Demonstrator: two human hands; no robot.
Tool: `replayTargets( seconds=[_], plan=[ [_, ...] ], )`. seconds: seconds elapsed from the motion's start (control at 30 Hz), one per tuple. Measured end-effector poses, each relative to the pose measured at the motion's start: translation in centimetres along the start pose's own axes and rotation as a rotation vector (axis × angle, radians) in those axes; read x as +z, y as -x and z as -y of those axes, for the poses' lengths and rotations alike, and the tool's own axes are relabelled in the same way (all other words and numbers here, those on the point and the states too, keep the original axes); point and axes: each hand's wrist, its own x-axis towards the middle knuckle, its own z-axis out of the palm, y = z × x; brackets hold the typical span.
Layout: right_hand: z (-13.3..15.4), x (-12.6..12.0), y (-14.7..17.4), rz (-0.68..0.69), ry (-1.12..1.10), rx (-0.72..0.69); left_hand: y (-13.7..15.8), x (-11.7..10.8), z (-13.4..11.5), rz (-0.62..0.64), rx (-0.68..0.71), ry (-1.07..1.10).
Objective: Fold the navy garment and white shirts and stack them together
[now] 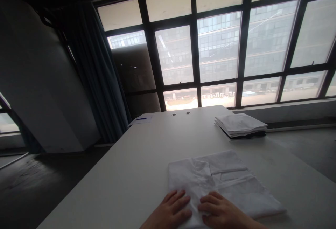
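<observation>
A thin white garment, apparently a shirt [232, 183], lies partly folded on the white table [123, 183], with creases and overlapping layers across its middle. My left hand [173, 209] rests on its near left part, fingers stretched out over the cloth. Close by on the right, my right hand [220, 209] lies on the same cloth with its fingers extended and slightly bent. A narrow strip of fabric shows between the two hands. The garment's nearest edge is hidden by my hands and the bottom of the view.
A stack of folded white cloths [240, 124] with a dark layer beneath sits at the table's right edge. Paper [141, 119] with a blue pen [141, 118] lies at the far left corner. Two round inserts are set in the far tabletop. Windows and a blue curtain [91, 64] stand beyond.
</observation>
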Motion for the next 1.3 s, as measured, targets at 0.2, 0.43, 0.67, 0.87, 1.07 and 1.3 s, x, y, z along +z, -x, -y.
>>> replayTargets(
  seconds=[0.2,0.43,0.67,0.87,1.07,1.3],
  plan=[
    [-0.4,-2.8,1.1,0.112,-0.096,-0.049,0.7,-0.6,0.5,0.14,-0.025,0.225],
    [-0.4,-2.6,1.8,0.17,-0.261,0.053,0.8,-1.4,0.8,0.217,-0.108,0.464],
    [0.7,-2.8,-0.9,0.054,-0.345,0.395,-1.1,1.2,0.1,0.054,-0.436,0.383],
    [0.3,-1.9,-2.7,0.169,-0.194,0.451,-1.7,6.4,0.4,0.063,-0.295,0.12],
    [-0.5,-0.7,-0.1,0.218,-0.155,0.38,0.6,6.2,0.8,0.049,-0.261,0.036],
    [-1.1,-0.5,-0.3,0.213,-0.171,0.418,2.5,2.0,3.5,0.101,-0.362,0.233]
  ],
)
